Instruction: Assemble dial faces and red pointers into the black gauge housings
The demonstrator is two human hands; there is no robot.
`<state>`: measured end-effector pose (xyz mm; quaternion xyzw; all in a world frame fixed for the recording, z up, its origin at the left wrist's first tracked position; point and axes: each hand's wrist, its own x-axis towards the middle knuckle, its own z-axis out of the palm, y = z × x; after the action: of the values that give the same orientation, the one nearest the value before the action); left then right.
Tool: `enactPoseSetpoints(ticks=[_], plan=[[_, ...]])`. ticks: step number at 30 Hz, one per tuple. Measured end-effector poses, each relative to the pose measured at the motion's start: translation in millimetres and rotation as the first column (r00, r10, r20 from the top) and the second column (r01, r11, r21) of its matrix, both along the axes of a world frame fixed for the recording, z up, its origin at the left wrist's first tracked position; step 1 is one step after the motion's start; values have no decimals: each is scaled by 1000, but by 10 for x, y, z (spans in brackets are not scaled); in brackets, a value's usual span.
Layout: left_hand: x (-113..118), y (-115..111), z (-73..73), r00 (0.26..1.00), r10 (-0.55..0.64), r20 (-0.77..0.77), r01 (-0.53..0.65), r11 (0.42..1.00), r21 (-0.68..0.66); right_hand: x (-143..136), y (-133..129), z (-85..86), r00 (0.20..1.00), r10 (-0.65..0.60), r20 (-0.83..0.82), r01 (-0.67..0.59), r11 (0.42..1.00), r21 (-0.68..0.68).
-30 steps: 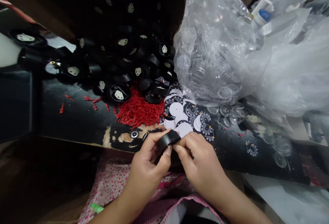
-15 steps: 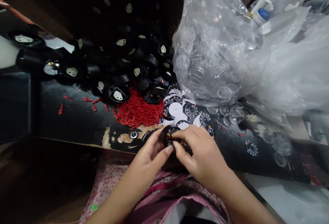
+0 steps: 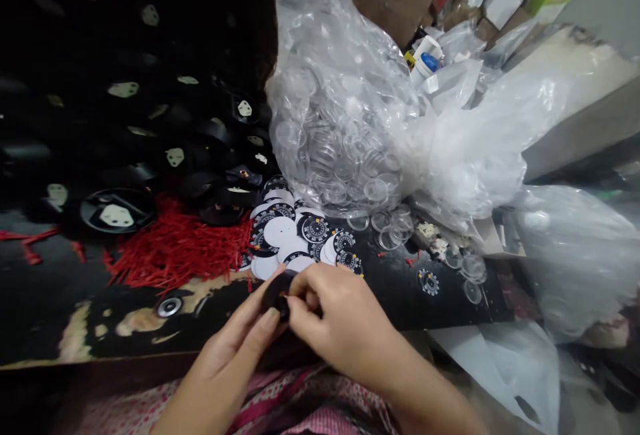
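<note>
A small round black housing (image 3: 275, 294) is held between both hands near the table's front edge. My left hand (image 3: 240, 335) wraps its fingers and thumb round the housing's left side. The fingertips of my right hand (image 3: 325, 298) are pinched together at its right side, with a tiny bit of red at the tips; the rest of that piece is hidden. Just beyond lie round dial discs (image 3: 280, 230), some black with numbers, others white side up. To their left is a heap of thin red pointers (image 3: 175, 248).
Black housings (image 3: 117, 214) with pale plates crowd the back left. A clear plastic bag (image 3: 345, 122) of transparent round covers stands behind the discs, and loose covers (image 3: 393, 227) lie beside it. A metal ring (image 3: 169, 306) rests at the front left.
The view has turned to the right, so the table items appear farther left. Both hands stay at the black housing; the red pointer seen across it earlier is now mostly hidden.
</note>
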<state>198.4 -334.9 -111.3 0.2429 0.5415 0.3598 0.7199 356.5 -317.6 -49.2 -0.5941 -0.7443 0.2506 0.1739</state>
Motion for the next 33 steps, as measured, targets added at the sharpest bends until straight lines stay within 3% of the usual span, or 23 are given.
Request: enactPoseSetpoints(ticks=[2,3,5,6,8,11,20,23,26,29,31,33], plan=[[-39,6,-27,996,-67,51,66,997,30,296,-4,-17,996,-19,-85,17,999,-35],[-49,11,-24,993,-50,105,49,999,18,475,6,-44,987,-151,-53,153,988,28],[-37,25,10,980,44,196,-43,999,-10,833,45,-123,906,-401,132,384,913,141],[-17,32,37,971,88,221,-86,996,-21,989,68,-166,861,-445,244,417,895,160],[37,42,96,961,136,241,-129,991,-43,1216,111,-241,827,-441,350,418,897,145],[100,53,144,956,151,253,-137,988,-71,1350,160,-303,838,-416,354,396,909,132],[27,79,22,940,95,326,-83,995,-52,1501,275,-266,857,-430,282,398,902,166],[21,97,49,930,79,359,-60,996,-64,1422,258,-156,857,-447,257,411,893,184],[47,125,106,897,52,439,-1,993,-117,1054,180,-53,897,-410,163,379,905,193],[82,153,173,876,106,471,14,970,-243,507,80,-67,983,-159,-95,180,941,285],[86,169,208,874,187,449,-40,948,-317,200,25,-136,995,-7,-101,41,940,338],[67,180,216,866,245,436,-97,937,-335,18,-22,-205,998,57,-33,-40,919,393]])
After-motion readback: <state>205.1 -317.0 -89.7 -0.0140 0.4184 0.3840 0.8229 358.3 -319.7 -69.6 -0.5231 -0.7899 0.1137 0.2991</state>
